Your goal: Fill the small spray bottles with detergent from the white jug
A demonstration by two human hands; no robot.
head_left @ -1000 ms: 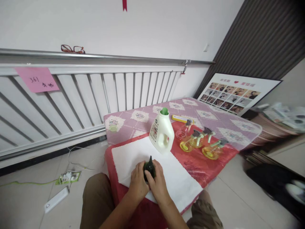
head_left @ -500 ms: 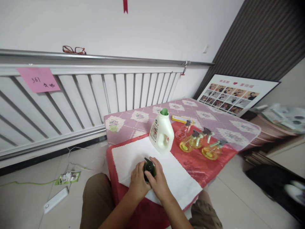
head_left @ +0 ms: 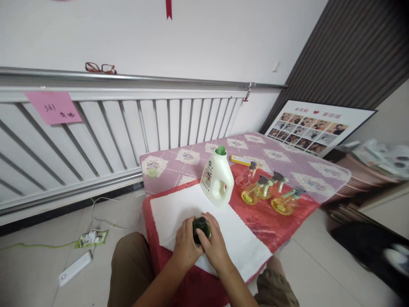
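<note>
Both hands are closed round a small dark green bottle point(head_left: 200, 227) standing on a white cloth point(head_left: 172, 207) at the near end of a low table. My left hand point(head_left: 184, 245) wraps its left side. From the right, my right hand point(head_left: 216, 244) grips it with fingers over the top, so the bottle's top is hidden. Behind it stands a white detergent jug point(head_left: 217, 178) with a green cap.
Several small yellow and pink spray bottles point(head_left: 264, 189) stand on the red cover point(head_left: 271, 217) at right. A yellow flat box point(head_left: 243, 160) and a green cap point(head_left: 152, 172) lie on the patterned cloth. A radiator point(head_left: 105, 128) is behind; a power strip point(head_left: 75, 267) and cables are on the floor.
The bottle's dark pointed top, upright one second ago and tilted half a second ago, is now covered by my right fingers. Both hands stay in the same place.
</note>
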